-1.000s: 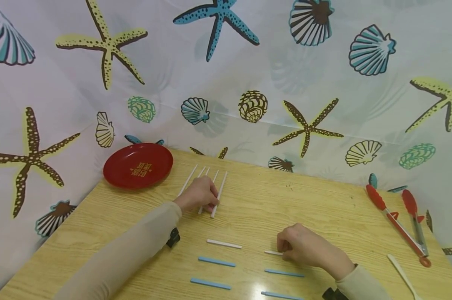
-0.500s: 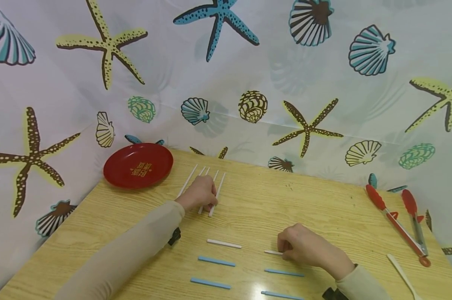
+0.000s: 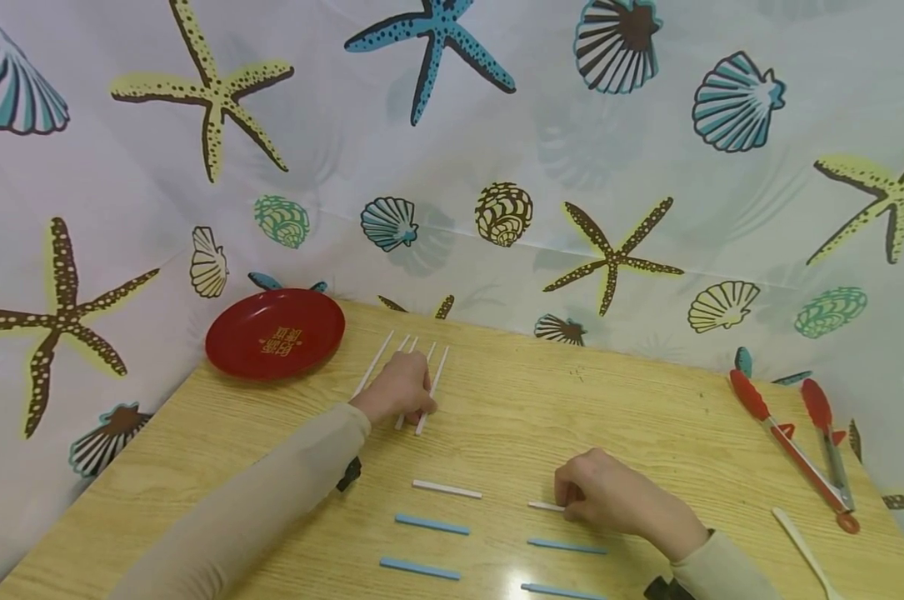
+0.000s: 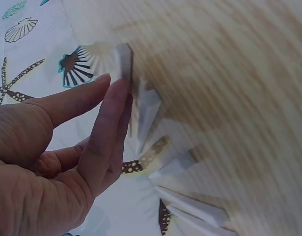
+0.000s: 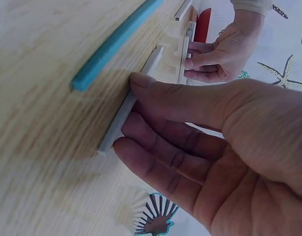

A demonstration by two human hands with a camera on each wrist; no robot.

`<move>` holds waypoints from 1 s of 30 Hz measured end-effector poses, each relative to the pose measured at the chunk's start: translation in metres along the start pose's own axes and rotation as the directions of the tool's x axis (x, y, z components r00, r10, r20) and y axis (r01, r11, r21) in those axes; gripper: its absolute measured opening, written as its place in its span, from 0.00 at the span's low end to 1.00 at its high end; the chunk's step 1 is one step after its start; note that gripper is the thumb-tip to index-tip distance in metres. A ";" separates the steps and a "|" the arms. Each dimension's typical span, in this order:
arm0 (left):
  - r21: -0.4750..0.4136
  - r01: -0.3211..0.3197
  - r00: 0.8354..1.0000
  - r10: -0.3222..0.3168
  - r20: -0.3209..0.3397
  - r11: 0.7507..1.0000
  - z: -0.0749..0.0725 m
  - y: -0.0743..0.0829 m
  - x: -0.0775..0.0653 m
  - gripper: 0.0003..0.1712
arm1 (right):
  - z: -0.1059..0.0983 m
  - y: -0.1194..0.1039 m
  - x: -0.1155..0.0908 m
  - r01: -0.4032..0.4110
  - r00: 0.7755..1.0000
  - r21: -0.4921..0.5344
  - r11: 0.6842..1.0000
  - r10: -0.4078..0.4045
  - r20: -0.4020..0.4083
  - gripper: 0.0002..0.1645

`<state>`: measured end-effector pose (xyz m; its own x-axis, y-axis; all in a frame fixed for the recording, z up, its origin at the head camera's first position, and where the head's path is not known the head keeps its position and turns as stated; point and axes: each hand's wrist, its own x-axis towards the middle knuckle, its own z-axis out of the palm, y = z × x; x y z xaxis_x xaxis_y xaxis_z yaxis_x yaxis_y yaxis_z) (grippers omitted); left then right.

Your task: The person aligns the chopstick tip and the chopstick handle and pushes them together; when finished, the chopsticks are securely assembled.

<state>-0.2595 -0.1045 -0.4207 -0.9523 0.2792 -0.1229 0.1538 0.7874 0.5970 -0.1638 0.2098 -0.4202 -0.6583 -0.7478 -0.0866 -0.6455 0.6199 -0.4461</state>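
Left hand: the left hand [image 3: 407, 387] is reaching over the long sticks [image 3: 373, 364], its thumb and fingertips drawing nearly together and pinching the rightmost stick [image 3: 440, 369].
Long sticks: five white ones are lying side by side on the table [image 3: 571, 408], to the right of the plate [image 3: 275, 333], pointing away from the person; the hand is partly hiding them.
Right hand: the right hand [image 3: 605, 492] is holding the short stick [image 3: 546, 506] between thumb and bent fingers, leaving only a narrow gap.
Short stick: white, it is resting at the table's near part, pointing sideways.
Near pieces: another white piece [image 3: 447, 489] is lying to its left; four blue sticks [image 3: 432, 524] are lying nearer the person, two on each side.
Right side: the red tongs [image 3: 809, 468] and a pale utensil [image 3: 801, 546] are lying there.
Behind: a cloth [image 3: 459, 150] with starfish and shells is hanging.
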 end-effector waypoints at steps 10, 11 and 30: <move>0.180 -0.208 0.977 0.212 0.000 0.961 -0.002 0.023 -0.026 0.13 | 0.001 -0.001 0.000 -0.008 1.000 0.001 1.000 0.008 0.005 0.12; 0.168 -0.244 0.970 0.243 0.023 0.955 -0.001 0.026 -0.031 0.12 | 0.001 -0.001 0.000 -0.007 1.000 0.002 1.000 0.007 0.004 0.12; 0.142 -0.431 0.878 0.378 0.292 0.891 0.026 0.025 -0.075 0.16 | 0.000 0.002 0.000 -0.001 1.000 0.006 1.000 0.001 0.001 0.12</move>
<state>-0.1779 -0.0912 -0.4166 -0.7015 0.7036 -0.1134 0.5851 0.6595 0.4720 -0.1652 0.2107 -0.4205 -0.6581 -0.7478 -0.0880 -0.6430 0.6190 -0.4510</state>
